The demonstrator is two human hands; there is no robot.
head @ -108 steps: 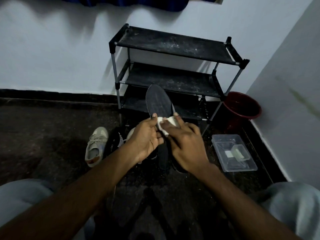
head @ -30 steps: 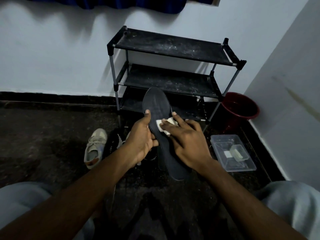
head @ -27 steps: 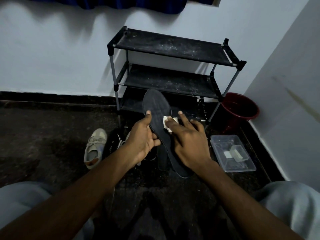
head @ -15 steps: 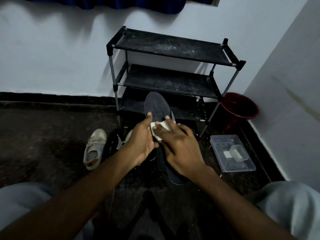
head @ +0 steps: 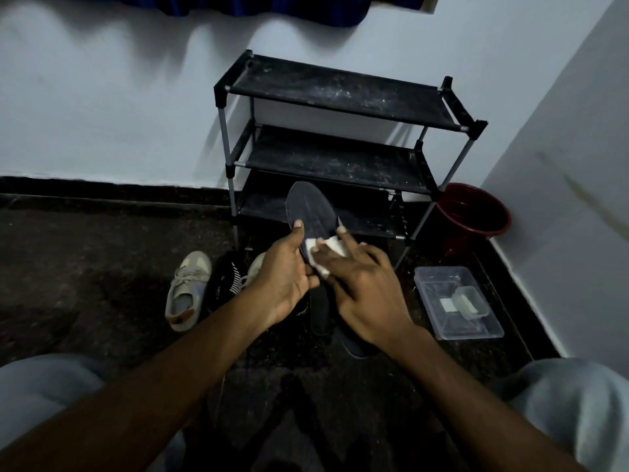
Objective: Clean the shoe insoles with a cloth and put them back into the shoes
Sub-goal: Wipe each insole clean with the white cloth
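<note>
Left hand (head: 286, 277) grips the insole (head: 309, 209), toe end up, in front of the rack (head: 333, 155), with the thumb on its face and the fingers curled behind. Right hand (head: 367, 291) pinches the white cloth (head: 335, 247), fingers clamped on it, pressing it against the insole's middle. Mid-wipe on this one, I'd say. A beige shoe (head: 185, 291) and a black shoe (head: 224, 281) lie on the floor just to the left. Whether another insole is already cleaned, I can't tell in this gloom. Refitting looks to be all ahead.
</note>
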